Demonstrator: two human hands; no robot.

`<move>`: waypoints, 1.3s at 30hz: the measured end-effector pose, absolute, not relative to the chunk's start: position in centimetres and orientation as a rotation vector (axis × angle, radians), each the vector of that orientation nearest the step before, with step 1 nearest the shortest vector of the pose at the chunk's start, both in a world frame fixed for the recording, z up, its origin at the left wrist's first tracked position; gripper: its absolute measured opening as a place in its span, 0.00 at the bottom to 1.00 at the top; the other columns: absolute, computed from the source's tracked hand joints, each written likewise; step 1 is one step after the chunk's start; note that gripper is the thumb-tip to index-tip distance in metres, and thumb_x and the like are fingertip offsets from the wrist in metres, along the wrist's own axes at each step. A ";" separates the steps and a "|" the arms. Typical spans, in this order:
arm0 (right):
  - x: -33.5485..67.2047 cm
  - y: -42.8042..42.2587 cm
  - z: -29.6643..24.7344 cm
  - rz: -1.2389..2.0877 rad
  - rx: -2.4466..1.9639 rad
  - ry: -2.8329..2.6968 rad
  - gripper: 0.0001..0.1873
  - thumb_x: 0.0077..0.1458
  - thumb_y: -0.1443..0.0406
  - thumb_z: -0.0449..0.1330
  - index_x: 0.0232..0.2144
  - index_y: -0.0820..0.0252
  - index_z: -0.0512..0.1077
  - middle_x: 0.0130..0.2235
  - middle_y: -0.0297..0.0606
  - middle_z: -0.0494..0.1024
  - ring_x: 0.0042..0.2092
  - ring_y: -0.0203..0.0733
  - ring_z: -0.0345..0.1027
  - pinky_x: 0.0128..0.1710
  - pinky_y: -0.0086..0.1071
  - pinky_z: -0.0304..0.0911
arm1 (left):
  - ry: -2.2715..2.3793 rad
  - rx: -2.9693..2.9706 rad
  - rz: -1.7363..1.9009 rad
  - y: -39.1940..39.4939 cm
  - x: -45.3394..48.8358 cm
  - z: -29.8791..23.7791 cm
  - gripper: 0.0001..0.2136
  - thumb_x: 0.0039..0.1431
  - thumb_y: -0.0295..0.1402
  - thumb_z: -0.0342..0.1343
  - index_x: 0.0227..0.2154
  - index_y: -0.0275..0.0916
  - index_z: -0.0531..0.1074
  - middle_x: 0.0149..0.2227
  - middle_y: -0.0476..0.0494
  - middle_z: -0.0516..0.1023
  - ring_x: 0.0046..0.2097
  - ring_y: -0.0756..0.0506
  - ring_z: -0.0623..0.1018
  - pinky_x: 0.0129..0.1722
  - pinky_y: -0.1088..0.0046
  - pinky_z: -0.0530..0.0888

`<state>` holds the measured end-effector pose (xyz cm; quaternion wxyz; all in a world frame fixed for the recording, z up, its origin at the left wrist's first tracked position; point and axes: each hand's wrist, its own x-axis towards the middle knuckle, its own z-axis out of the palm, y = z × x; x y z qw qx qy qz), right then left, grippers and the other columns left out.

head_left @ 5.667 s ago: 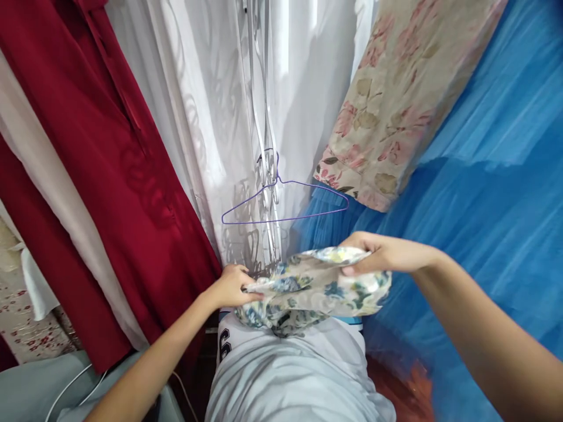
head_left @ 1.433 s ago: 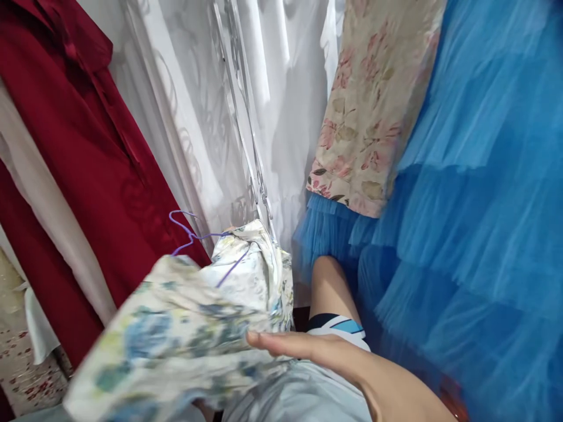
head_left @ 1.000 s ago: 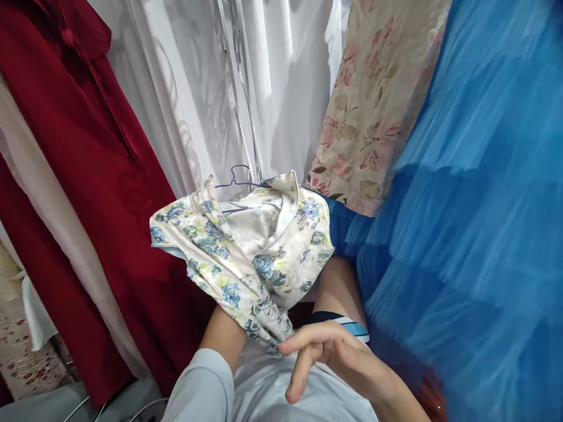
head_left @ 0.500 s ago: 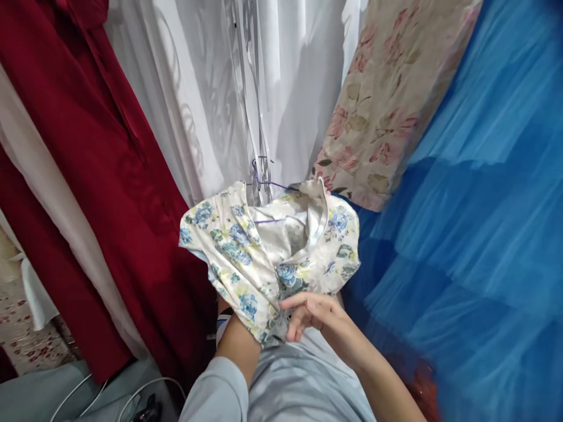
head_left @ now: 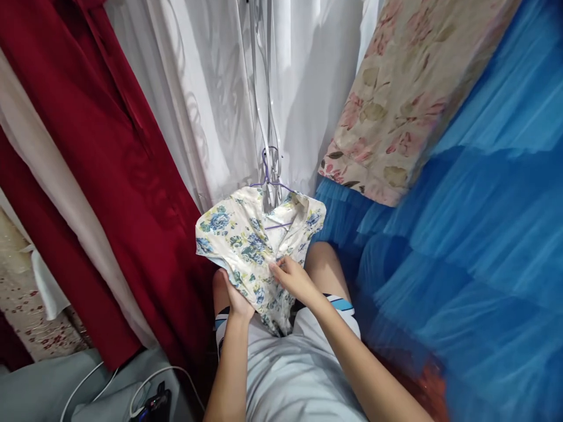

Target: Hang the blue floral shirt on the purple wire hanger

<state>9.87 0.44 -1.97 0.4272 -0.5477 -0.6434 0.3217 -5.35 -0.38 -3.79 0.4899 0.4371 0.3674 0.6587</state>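
A cream blouse with blue flowers and green-yellow leaves (head_left: 240, 252) hangs on a purple hanger (head_left: 265, 167) in front of me. Its V-shaped neckline faces me, and its lower end gathers over my lap. My left hand (head_left: 237, 299) grips the blouse's left side; the thumb lies along the edge and the other fingers are hidden behind the cloth. Just below the neckline, my right hand (head_left: 292, 276) pinches the front of the blouse between thumb and fingers.
White drapes (head_left: 303, 76) and hanging pale straps (head_left: 260, 76) are behind the hanger. Red cloth (head_left: 109, 193) hangs at left. A pink-flowered cloth (head_left: 387, 111) and blue ruffled tulle (head_left: 461, 264) fill the right. A white cable (head_left: 162, 369) and dark device (head_left: 153, 404) lie lower left.
My right hand has moved up and now pinches the blouse front. My left hand has come out from behind the blouse to its side edge. The neckline has narrowed.
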 end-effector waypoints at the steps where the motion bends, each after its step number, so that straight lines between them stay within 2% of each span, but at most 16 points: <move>1: 9.4 1.1 -2.1 0.746 -1.404 -1.626 0.14 0.60 0.54 0.56 0.31 0.59 0.65 0.26 0.36 0.76 0.27 0.39 0.68 0.29 0.30 0.58 | 0.836 1.026 1.593 -0.5 -5.5 -4.3 0.30 0.63 0.59 0.40 0.53 0.45 0.73 0.56 0.38 0.74 0.57 0.38 0.74 0.55 0.58 0.73; 3: 9.0 1.8 -2.3 0.674 -1.438 -1.655 0.14 0.60 0.55 0.55 0.28 0.58 0.63 0.26 0.35 0.75 0.28 0.38 0.67 0.30 0.29 0.57 | 0.735 0.968 1.582 -0.4 -5.4 -5.0 0.28 0.58 0.56 0.53 0.55 0.44 0.71 0.57 0.38 0.73 0.60 0.36 0.72 0.58 0.58 0.71; 5: 9.3 1.8 -2.4 0.666 -1.434 -1.671 0.15 0.61 0.55 0.54 0.27 0.58 0.62 0.25 0.35 0.75 0.27 0.38 0.67 0.29 0.28 0.55 | 0.714 0.940 1.588 -0.1 -4.9 -5.7 0.32 0.50 0.42 0.66 0.58 0.44 0.67 0.59 0.39 0.72 0.61 0.36 0.71 0.61 0.57 0.69; 6: 9.7 1.6 -2.4 0.670 -1.427 -1.684 0.16 0.62 0.55 0.53 0.27 0.58 0.62 0.24 0.34 0.74 0.27 0.38 0.66 0.29 0.28 0.55 | 0.728 0.933 1.598 0.1 -4.6 -6.0 0.34 0.48 0.36 0.68 0.59 0.44 0.66 0.59 0.40 0.72 0.61 0.36 0.70 0.62 0.57 0.68; 8: 10.6 1.2 -2.4 0.681 -1.426 -1.731 0.18 0.63 0.55 0.51 0.25 0.58 0.62 0.23 0.34 0.73 0.27 0.37 0.66 0.29 0.28 0.54 | 0.775 0.924 1.629 0.6 -4.0 -6.6 0.33 0.47 0.30 0.68 0.58 0.45 0.67 0.58 0.42 0.73 0.61 0.38 0.71 0.62 0.58 0.67; 10: 11.5 1.0 -2.4 0.684 -1.446 -1.785 0.19 0.63 0.55 0.50 0.23 0.58 0.61 0.22 0.34 0.73 0.26 0.37 0.65 0.28 0.29 0.53 | 0.839 0.946 1.659 1.1 -3.7 -7.4 0.29 0.47 0.29 0.67 0.55 0.45 0.69 0.57 0.42 0.74 0.60 0.39 0.72 0.61 0.59 0.68; 14: 12.3 1.0 -2.5 0.656 -1.489 -1.809 0.18 0.61 0.57 0.53 0.22 0.58 0.61 0.23 0.34 0.72 0.26 0.37 0.63 0.28 0.29 0.51 | 1.065 1.069 1.727 2.5 -4.4 -9.8 0.18 0.51 0.35 0.66 0.46 0.39 0.76 0.50 0.37 0.79 0.56 0.37 0.76 0.58 0.58 0.70; 17: 12.2 0.8 -2.6 0.656 -1.502 -1.802 0.16 0.59 0.59 0.55 0.21 0.58 0.63 0.22 0.35 0.73 0.26 0.37 0.63 0.28 0.29 0.52 | 1.259 1.168 1.726 3.6 -5.3 -11.6 0.13 0.55 0.39 0.61 0.41 0.37 0.76 0.48 0.35 0.79 0.55 0.36 0.76 0.57 0.58 0.70; 20: 11.8 0.5 -2.8 0.672 -1.498 -1.779 0.16 0.58 0.60 0.55 0.20 0.59 0.65 0.21 0.37 0.74 0.25 0.37 0.65 0.27 0.29 0.53 | 1.444 1.166 1.818 3.4 -5.9 -12.0 0.20 0.56 0.36 0.59 0.52 0.37 0.68 0.53 0.31 0.74 0.56 0.36 0.75 0.57 0.57 0.69; 23: 11.6 0.3 -3.0 0.729 -1.480 -1.755 0.18 0.57 0.59 0.55 0.18 0.60 0.67 0.19 0.38 0.75 0.23 0.37 0.65 0.26 0.29 0.54 | 1.626 1.261 2.087 1.5 -5.7 -10.0 0.34 0.54 0.34 0.60 0.62 0.39 0.53 0.64 0.26 0.57 0.64 0.36 0.64 0.60 0.56 0.66; 24: 11.5 0.2 -3.0 0.761 -1.469 -1.744 0.19 0.57 0.59 0.55 0.18 0.60 0.68 0.19 0.38 0.75 0.22 0.37 0.64 0.26 0.29 0.54 | 1.630 1.342 2.150 0.7 -5.4 -9.1 0.35 0.54 0.34 0.61 0.62 0.40 0.52 0.66 0.27 0.53 0.66 0.36 0.61 0.60 0.57 0.65; 25: 11.5 0.1 -3.1 0.792 -1.451 -1.730 0.19 0.57 0.58 0.55 0.17 0.60 0.69 0.19 0.38 0.75 0.22 0.36 0.63 0.25 0.29 0.53 | 1.590 1.449 2.158 0.0 -4.9 -8.1 0.33 0.55 0.35 0.61 0.61 0.42 0.53 0.66 0.29 0.54 0.66 0.36 0.60 0.61 0.58 0.65; 29: 11.9 -0.4 -2.9 0.867 -1.314 -1.650 0.18 0.56 0.57 0.58 0.20 0.61 0.72 0.21 0.39 0.77 0.24 0.39 0.66 0.26 0.29 0.57 | 1.216 1.719 1.827 -2.0 -2.0 -6.1 0.19 0.62 0.35 0.54 0.55 0.45 0.61 0.55 0.35 0.69 0.58 0.40 0.70 0.58 0.61 0.67; 33: 12.0 -1.3 -1.9 0.987 -1.168 -1.564 0.19 0.55 0.54 0.60 0.20 0.60 0.71 0.21 0.39 0.76 0.25 0.40 0.69 0.28 0.30 0.60 | 1.156 1.641 1.715 -2.3 0.6 -7.0 0.14 0.66 0.34 0.48 0.54 0.45 0.63 0.53 0.36 0.71 0.54 0.42 0.73 0.54 0.63 0.69; 36: 11.7 -2.1 -1.2 1.106 -1.079 -1.546 0.20 0.53 0.53 0.62 0.19 0.61 0.72 0.21 0.39 0.76 0.22 0.36 0.63 0.24 0.29 0.55 | 1.197 1.663 1.749 -2.1 0.8 -7.3 0.14 0.63 0.31 0.51 0.52 0.44 0.65 0.49 0.38 0.73 0.51 0.42 0.74 0.51 0.66 0.70; 39: 11.2 -2.4 -0.6 1.182 -0.994 -1.479 0.18 0.51 0.54 0.64 0.20 0.62 0.73 0.19 0.36 0.74 0.19 0.32 0.54 0.20 0.28 0.47 | 1.242 1.721 1.732 -1.7 0.0 -6.7 0.04 0.61 0.31 0.52 0.38 0.41 0.69 0.36 0.44 0.75 0.39 0.45 0.75 0.42 0.70 0.70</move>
